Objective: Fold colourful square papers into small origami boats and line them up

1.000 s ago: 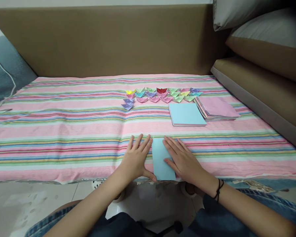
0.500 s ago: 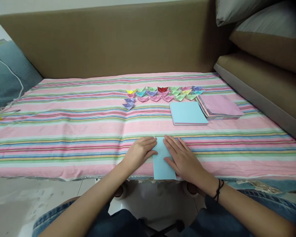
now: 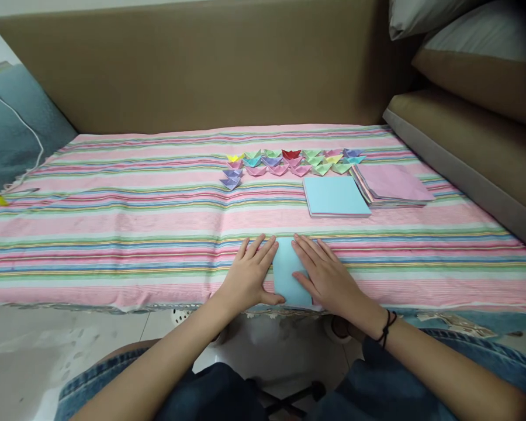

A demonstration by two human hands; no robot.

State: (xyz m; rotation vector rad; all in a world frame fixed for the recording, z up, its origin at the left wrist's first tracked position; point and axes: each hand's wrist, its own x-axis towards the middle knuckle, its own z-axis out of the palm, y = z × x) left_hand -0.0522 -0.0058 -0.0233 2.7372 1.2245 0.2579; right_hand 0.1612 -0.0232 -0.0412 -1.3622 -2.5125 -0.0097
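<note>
A light-blue sheet of paper [image 3: 290,280], folded into a tall narrow rectangle, lies at the front edge of the striped cloth [image 3: 158,222]. My left hand [image 3: 251,275] rests flat along its left side, fingers spread, with the thumb on the lower part of the paper. On the right side lies my right hand [image 3: 326,275], its fingers stretched out over the paper's edge. Neither hand grips the sheet; both press or touch it from above. Parts of the paper's two long edges are hidden under the fingers.
Beyond the hands sit a stack of light-blue paper [image 3: 336,197] and a stack topped with pink paper [image 3: 394,182]. Several small folded paper boats [image 3: 291,162] stand in rows behind. Brown cushions [image 3: 469,128] border the right, and scissors [image 3: 20,194] lie far left.
My left hand has spread its fingers, and its thumb has slid down the paper towards me. My right hand stays nearly in place. The whole view has shifted slightly.
</note>
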